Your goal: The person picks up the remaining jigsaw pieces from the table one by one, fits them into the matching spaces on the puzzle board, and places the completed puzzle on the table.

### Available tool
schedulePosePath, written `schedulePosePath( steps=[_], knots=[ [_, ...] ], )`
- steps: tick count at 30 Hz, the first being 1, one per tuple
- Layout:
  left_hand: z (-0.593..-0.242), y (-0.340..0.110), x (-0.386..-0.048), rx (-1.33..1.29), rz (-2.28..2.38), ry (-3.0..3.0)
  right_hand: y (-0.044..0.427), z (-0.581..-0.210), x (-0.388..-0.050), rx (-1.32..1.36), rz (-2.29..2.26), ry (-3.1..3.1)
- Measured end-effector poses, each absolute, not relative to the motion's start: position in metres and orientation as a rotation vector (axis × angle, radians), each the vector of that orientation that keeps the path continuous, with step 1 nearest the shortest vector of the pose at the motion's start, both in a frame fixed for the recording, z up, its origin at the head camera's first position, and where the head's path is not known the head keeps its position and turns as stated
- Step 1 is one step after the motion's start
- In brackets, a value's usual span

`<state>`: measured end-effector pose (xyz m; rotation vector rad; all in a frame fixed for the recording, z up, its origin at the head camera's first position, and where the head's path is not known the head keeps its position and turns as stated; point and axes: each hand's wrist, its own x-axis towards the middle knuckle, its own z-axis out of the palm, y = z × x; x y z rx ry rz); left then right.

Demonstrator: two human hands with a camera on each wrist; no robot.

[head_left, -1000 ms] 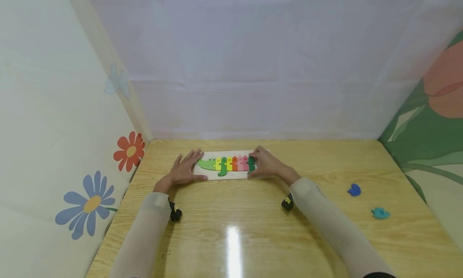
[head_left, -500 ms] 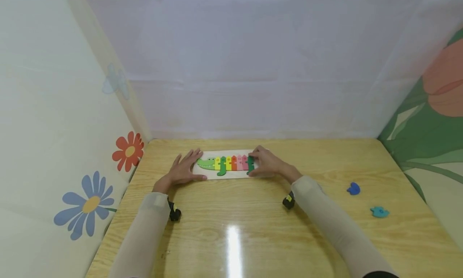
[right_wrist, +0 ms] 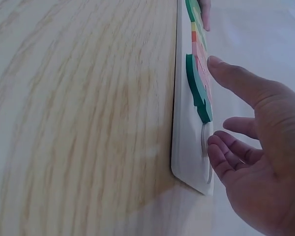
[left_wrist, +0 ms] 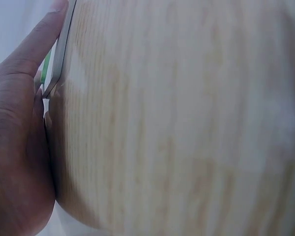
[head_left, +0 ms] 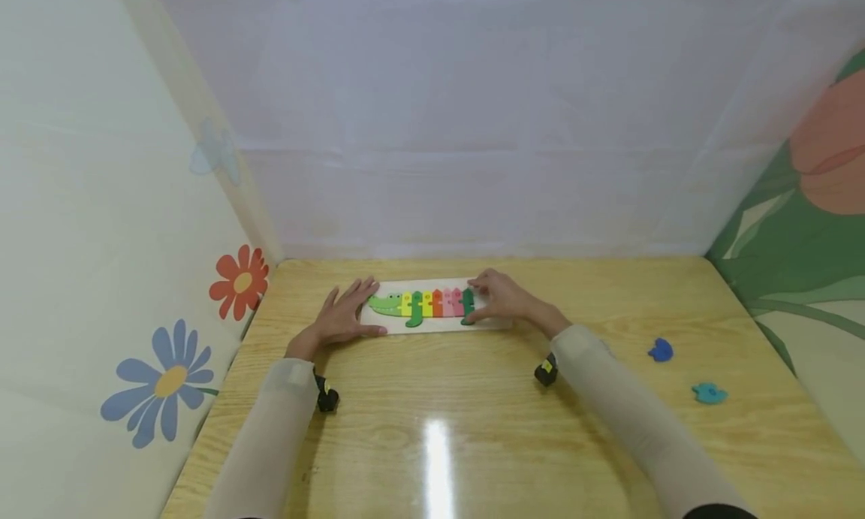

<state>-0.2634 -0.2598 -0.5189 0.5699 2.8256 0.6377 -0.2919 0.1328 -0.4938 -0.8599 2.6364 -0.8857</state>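
Observation:
A white puzzle board (head_left: pixel 439 325) lies near the back of the table, bearing a crocodile of coloured pieces, with its light green head (head_left: pixel 385 306) at left. My left hand (head_left: pixel 341 316) has its fingers spread at the board's left end, its thumb (left_wrist: pixel 34 44) lying straight along the near edge. My right hand (head_left: pixel 503 297) is over the right end, beside the dark green leg piece (right_wrist: pixel 197 88). In the right wrist view, its thumb is close to that piece and the other fingers are loosely bent, with nothing between them. Whether the thumb touches the piece I cannot tell.
To the right on the wooden table (head_left: pixel 419 384) lie a blue puzzle piece (head_left: pixel 661 349) and a teal puzzle piece (head_left: pixel 709 393). A white sheet (head_left: pixel 473 143) rises behind the table's back edge, and flower-printed cloth (head_left: pixel 155 279) stands at the left side.
My right hand has let go of the dark green leg piece and shifted slightly right, uncovering more of it. The left hand stays at the board's left end.

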Motion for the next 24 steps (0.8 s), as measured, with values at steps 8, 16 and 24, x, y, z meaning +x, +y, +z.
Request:
schedulePosePath(
  steps=[8, 16, 24],
  knots=[
    [-0.520, -0.260, -0.263, 0.561, 0.637, 2.828, 0.142, -0.489, -0.290, -0.892, -0.914, 2.639],
    [-0.521, -0.259, -0.263, 0.580, 0.647, 2.836, 0.150, -0.484, -0.286, -0.913, -0.876, 2.681],
    [-0.519, -0.259, -0.263, 0.572, 0.620, 2.828, 0.158, -0.480, -0.282, -0.898, -0.823, 2.712]
  ],
)
